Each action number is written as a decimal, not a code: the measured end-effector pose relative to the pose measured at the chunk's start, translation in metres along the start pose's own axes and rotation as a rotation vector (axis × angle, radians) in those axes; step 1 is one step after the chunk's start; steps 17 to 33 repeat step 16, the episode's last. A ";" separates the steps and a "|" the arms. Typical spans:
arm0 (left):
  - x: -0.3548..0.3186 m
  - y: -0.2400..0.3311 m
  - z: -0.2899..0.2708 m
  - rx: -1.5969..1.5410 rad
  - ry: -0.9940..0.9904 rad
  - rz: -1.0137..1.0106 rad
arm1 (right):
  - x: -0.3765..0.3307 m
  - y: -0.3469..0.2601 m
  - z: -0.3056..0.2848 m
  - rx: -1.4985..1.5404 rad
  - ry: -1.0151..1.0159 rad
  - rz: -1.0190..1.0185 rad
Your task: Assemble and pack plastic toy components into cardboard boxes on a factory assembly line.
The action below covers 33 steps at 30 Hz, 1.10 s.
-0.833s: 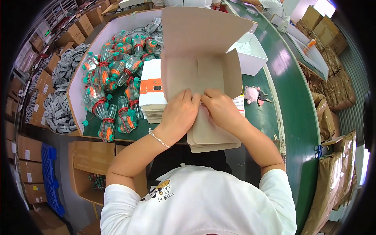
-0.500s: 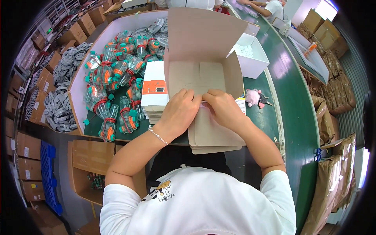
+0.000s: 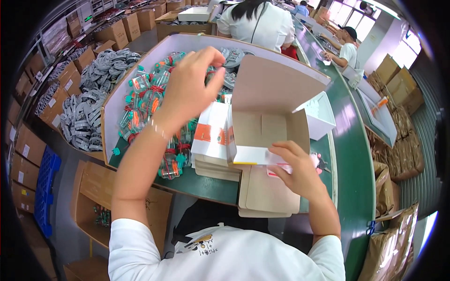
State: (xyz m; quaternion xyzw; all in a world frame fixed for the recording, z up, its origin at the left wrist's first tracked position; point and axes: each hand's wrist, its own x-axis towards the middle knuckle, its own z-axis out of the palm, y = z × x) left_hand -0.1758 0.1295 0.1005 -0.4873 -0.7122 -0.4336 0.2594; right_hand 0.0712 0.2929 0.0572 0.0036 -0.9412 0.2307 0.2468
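Note:
An open cardboard box (image 3: 269, 126), brown inside with its lid raised, stands on the green table in front of me. My right hand (image 3: 297, 166) grips its low front wall, fingers over the edge and thumb on the near side. My left hand (image 3: 192, 86) is raised over the tray at the left, fingers curved and apart, with nothing visible in them. Beneath and beside it lie clear plastic pieces (image 3: 152, 98) with orange and green parts and red bands. Grey coiled strips (image 3: 232, 58) lie beyond its fingertips.
Flattened boxes (image 3: 269, 196) lie under the open box; printed white-and-orange ones (image 3: 208, 136) are stacked beside it. A white bin (image 3: 321, 114) stands to the right. More grey coils (image 3: 84, 117) fill cartons at left. Other people (image 3: 258, 23) are farther back.
My left hand has left the box's front edge and risen up and left over the tray. My right hand has shifted to the right along the front wall. The view has tilted upward.

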 end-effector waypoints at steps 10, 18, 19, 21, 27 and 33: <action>0.059 -0.156 0.143 0.364 -0.551 -0.299 | 0.099 0.218 -0.051 -0.280 0.059 0.468; 0.077 -0.195 0.213 0.294 -0.352 -0.606 | 0.103 0.313 -0.012 -0.556 -0.363 0.411; 0.077 -0.195 0.213 0.294 -0.352 -0.606 | 0.103 0.313 -0.012 -0.556 -0.363 0.411; 0.077 -0.195 0.213 0.294 -0.352 -0.606 | 0.103 0.313 -0.012 -0.556 -0.363 0.411; 0.077 -0.195 0.213 0.294 -0.352 -0.606 | 0.103 0.313 -0.012 -0.556 -0.363 0.411; 0.077 -0.195 0.213 0.294 -0.352 -0.606 | 0.103 0.313 -0.012 -0.556 -0.363 0.411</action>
